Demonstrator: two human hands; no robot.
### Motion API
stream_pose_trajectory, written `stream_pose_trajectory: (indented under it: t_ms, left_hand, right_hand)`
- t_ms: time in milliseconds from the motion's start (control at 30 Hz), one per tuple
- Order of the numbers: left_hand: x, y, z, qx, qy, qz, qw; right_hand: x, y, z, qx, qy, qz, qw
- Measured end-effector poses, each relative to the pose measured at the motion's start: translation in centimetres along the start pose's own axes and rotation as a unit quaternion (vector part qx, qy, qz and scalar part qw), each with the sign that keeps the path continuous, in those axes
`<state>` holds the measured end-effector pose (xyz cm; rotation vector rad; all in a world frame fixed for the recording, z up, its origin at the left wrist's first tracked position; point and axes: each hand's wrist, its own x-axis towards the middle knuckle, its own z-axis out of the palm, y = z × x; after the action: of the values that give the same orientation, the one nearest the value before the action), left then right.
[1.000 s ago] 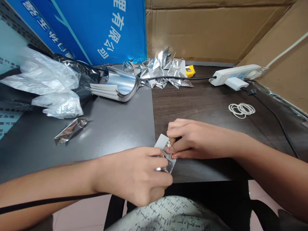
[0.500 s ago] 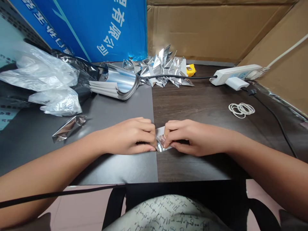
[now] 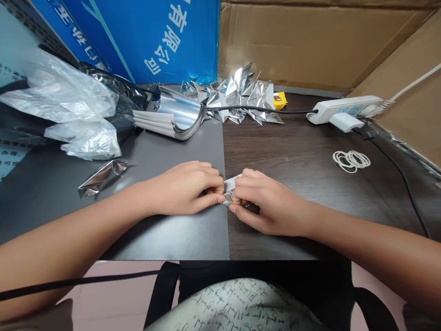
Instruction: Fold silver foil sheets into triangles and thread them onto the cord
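Observation:
A small silver foil sheet with a pale side lies low over the seam in the desk surface, mostly covered by my fingers. My left hand pinches its left part between thumb and curled fingers. On the right part, my right hand is closed, its thumb nearest to me and its fingers bent over the foil. To the left of my left hand rests a folded silver foil piece, apart from both hands.
A stack of curved foil sheets and a heap of folded foil pieces lie at the back, beside a yellow tape measure. White rubber bands and a power strip are on the right. Plastic bags sit left.
My right hand has tilted and its wrist has come slightly nearer to me. The foil between my hands has turned a little. The view has shifted slightly.

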<state>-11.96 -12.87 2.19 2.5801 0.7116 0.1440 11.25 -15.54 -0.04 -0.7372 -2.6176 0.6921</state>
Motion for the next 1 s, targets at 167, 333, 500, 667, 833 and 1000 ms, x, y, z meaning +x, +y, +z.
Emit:
stream_pose_trajectory:
  t_ms: [167,333,500,667,833,1000]
  left_hand:
    - [-0.1,0.9,0.3,0.030,0.005,-0.063,0.998]
    - [-0.2,1.7,0.8,0.052,0.014,-0.122,0.991]
    - [-0.2,1.9,1.1,0.072,0.030,-0.152,0.985]
    - [-0.2,2.1,1.3,0.082,0.029,-0.167,0.982]
    - [0.0,2.4,1.2,0.072,0.014,-0.209,0.975]
    - [0.1,2.5,1.3,0.063,0.013,-0.225,0.972]
  right_hand:
    - [0.2,0.0,0.5,0.009,0.027,0.031,0.999]
    - [0.2,-0.3,0.8,0.003,0.044,0.046,0.998]
    - [0.1,-0.5,0.9,-0.001,0.056,0.063,0.996]
    - [0.2,-0.5,1.1,-0.001,0.066,0.063,0.996]
    - [0.2,-0.5,1.3,-0.007,0.072,0.069,0.995]
    - [0.2,-0.4,1.6,-0.014,0.073,0.073,0.995]
